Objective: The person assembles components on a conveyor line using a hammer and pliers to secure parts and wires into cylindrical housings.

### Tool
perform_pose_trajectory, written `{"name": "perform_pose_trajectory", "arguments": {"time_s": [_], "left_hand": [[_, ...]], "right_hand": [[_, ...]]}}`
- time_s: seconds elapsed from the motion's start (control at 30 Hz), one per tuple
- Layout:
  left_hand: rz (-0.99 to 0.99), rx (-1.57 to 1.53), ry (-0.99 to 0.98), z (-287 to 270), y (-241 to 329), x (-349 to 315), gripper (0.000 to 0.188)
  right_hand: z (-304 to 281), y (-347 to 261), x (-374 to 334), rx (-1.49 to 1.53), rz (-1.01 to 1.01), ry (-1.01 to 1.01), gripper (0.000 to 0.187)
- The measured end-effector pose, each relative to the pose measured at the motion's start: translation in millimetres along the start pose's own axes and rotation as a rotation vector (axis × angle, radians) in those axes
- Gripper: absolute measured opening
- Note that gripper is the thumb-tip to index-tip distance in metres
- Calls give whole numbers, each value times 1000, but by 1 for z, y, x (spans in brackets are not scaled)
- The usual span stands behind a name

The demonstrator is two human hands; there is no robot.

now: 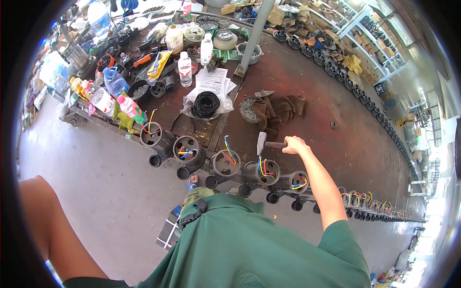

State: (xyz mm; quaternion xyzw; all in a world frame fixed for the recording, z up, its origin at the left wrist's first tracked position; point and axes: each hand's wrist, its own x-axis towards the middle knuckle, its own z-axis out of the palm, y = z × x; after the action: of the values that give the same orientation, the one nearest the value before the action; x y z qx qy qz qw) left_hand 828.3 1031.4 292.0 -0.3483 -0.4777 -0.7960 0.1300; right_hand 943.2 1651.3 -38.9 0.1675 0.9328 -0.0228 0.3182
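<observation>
Hammer [269,144]: centre of frame.
Right hand [296,144]: fingers wrapped round its handle.
Left hand: out of view, grip cannot be told.
Housings [248,168]: row below hammer, coloured wires [262,165] inside.
Black tub [139,100]: upper left, holding grey pieces [140,90].

The left arm [67,240] is cut off at the picture's edge; the left hand is left out of view. The end of the hammer [274,144] handle is hidden by the right hand [296,144]. The farthest housings [398,216] and the grey pieces [248,110] are too small to be made out.
</observation>
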Motion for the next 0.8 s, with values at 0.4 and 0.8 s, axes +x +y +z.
{"name": "perform_pose_trajectory", "arguments": {"time_s": [0.4,0.8], "left_hand": [[-1,6,0,-17,3,-5,32],[-29,24,-41,-22,-4,8,32]], "right_hand": [[-4,-5,5,-62,15,63,46],[-27,-46,-7,-288,-59,229,25]]}}
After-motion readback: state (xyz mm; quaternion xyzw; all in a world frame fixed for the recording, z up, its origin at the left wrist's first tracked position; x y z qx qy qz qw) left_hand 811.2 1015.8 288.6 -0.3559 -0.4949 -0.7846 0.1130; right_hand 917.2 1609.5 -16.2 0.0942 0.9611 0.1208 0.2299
